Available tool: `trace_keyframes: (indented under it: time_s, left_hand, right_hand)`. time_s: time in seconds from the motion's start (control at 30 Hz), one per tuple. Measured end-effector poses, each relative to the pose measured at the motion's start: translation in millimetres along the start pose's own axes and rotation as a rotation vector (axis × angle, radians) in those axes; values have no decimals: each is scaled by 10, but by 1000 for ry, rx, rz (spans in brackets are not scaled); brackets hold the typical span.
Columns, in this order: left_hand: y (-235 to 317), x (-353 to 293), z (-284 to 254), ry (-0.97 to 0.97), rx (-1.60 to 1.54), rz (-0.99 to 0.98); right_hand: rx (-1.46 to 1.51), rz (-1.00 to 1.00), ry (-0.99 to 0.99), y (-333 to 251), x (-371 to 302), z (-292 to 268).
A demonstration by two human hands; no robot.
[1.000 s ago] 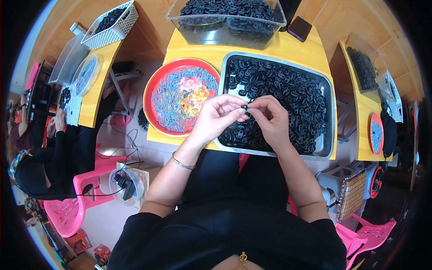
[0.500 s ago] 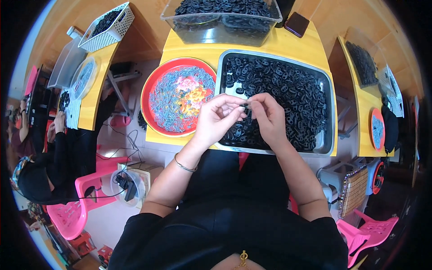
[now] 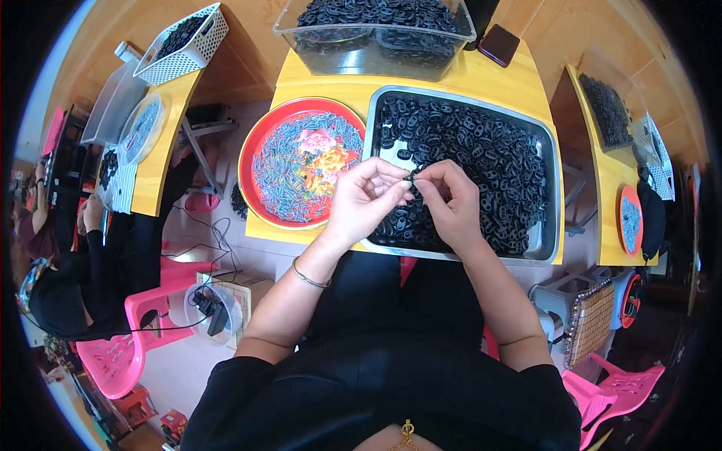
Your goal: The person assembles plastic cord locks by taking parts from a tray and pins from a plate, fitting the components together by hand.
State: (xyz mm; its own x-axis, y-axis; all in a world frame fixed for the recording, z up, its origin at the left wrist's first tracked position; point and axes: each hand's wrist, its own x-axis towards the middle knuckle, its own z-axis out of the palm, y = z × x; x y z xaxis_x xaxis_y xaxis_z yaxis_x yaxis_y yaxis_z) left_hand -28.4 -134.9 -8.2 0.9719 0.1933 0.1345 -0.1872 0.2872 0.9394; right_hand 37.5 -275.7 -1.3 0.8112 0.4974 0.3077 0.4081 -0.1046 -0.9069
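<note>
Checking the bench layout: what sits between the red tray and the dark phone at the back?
In the head view, the clear bin of black parts lies between the red tray and the phone.

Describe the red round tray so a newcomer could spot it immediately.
On the yellow table, left of the metal tray of black parts, sits the red round tray. Only it holds thin light pins over a flower pattern.

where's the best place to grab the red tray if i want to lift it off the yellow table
Grip the red tray by its raised rim, on the near edge, which overhangs the yellow table's front edge a little, so fingers can probably slip under it from below. The right side is poor: it sits close against the metal tray. Lift it level, since loose small pieces cover its floor.
</note>
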Motion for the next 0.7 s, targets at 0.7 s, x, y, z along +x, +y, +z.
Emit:
trace_keyframes:
  time_s: [0.7]
  left_hand:
    - [25, 22, -11, -1, 29, -38]
  right_hand:
    - [68, -6, 18, 21, -7, 12]
